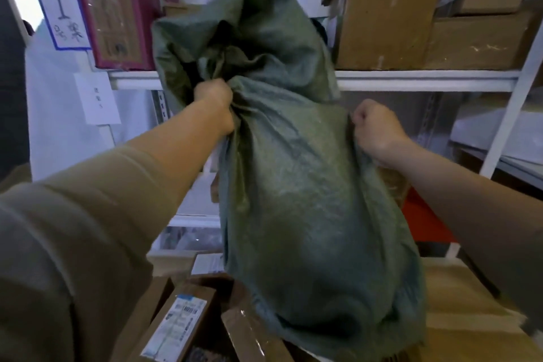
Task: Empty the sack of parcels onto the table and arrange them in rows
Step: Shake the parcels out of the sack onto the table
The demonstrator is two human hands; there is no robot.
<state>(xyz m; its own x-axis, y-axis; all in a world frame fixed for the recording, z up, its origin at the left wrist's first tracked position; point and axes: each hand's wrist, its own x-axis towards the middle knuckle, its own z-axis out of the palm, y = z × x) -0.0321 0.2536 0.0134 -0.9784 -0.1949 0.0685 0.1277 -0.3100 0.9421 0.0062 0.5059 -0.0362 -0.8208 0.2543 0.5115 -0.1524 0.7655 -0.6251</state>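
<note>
A grey-green woven sack [296, 191] hangs upside down in the middle of the view, its open mouth down among the parcels. My left hand [216, 106] grips a bunch of its cloth on the left side. My right hand [376, 129] pinches the cloth at its right edge. Brown cardboard parcels lie under the mouth: a long one with a white label [179, 323] and a taped one [252, 338]. A wooden table top [464, 297] shows at the lower right. What is inside the sack is hidden.
A white metal shelf [426, 79] stands close behind the sack, loaded with cardboard boxes [385, 20] and a maroon box [117, 9]. A paper sign [63, 12] hangs at the upper left. A clear plastic bin [191, 238] sits behind the parcels.
</note>
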